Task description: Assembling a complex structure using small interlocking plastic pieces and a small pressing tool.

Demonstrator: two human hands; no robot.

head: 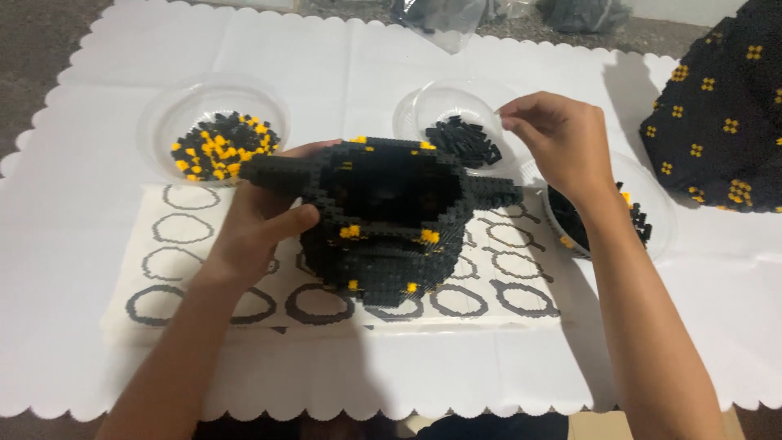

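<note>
Black-and-yellow brick model (383, 220) gripped by left hand (257, 224); right hand (558, 138) above clear bowl (444, 102).

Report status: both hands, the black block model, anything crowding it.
Left hand grips black block model by its left side. Right hand over middle bowl of black pieces, fingers pinched, contents unclear. Bowls close around; nothing blocking.

- black-and-yellow brick model (383, 220): small plastic bricks, studded rough surface, slight sheen
- three bowls, e.g. left bowl (167, 102): clear thin plastic, glossy
- table cover (73, 244): white, matt, paper-like, scalloped edge
- printed sheet (163, 285): matt paper under the model
</note>
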